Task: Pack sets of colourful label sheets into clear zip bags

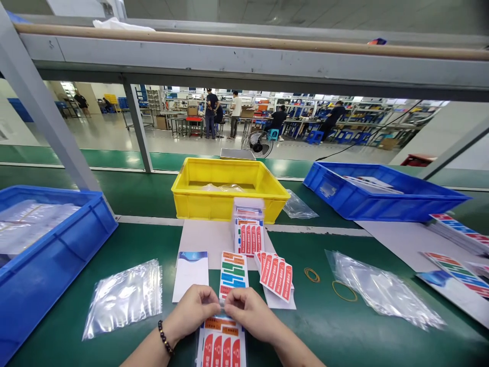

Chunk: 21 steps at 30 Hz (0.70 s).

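Observation:
Side by side at the front middle, my left hand (192,312) and my right hand (250,312) are both closed, thumbs and fingertips pinched together. Between them is the upper end of a clear plastic bag (221,309), mostly covered by my fingers. Inside the bag lie red and orange sticker sheets (223,347). Just beyond my fingertips rests a multicoloured sticker sheet (233,272). To its left is a white card with a blue top (190,278); on its right, red sticker sheets (277,275) are fanned out. A bagged stack of sheets (249,232) leans against the yellow bin.
A yellow bin (233,201) stands ahead, with blue bins at left (57,275) and right (382,204). Clear bags lie in piles left (124,295) and right (384,290). Rubber bands (311,275) lie on the green table. Sticker stacks (460,232) sit far right.

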Each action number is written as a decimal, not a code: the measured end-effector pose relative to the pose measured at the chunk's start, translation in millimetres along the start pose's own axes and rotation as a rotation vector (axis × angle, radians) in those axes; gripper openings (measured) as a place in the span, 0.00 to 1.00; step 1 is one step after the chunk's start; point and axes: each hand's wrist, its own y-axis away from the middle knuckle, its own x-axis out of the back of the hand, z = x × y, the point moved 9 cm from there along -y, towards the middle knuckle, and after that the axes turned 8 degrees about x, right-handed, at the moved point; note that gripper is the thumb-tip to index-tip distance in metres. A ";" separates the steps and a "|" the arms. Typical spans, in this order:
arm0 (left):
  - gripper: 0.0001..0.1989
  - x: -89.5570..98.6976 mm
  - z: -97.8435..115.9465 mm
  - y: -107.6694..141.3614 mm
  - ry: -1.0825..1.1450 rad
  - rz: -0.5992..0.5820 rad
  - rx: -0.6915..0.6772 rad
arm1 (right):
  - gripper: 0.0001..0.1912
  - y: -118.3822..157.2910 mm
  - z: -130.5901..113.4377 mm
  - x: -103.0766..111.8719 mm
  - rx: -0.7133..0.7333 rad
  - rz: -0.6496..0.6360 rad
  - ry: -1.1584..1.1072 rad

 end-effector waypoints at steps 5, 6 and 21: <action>0.04 -6.0 -1.6 3.4 -0.066 -0.035 0.004 | 0.06 2.0 -8.3 -8.7 0.025 -0.033 0.087; 0.04 -4.6 0.3 6.6 -0.091 -0.034 0.000 | 0.06 2.2 -8.9 -10.3 0.029 -0.050 0.105; 0.12 169.4 -45.7 76.9 -0.828 0.571 0.406 | 0.08 0.4 -20.7 11.6 0.334 0.219 0.578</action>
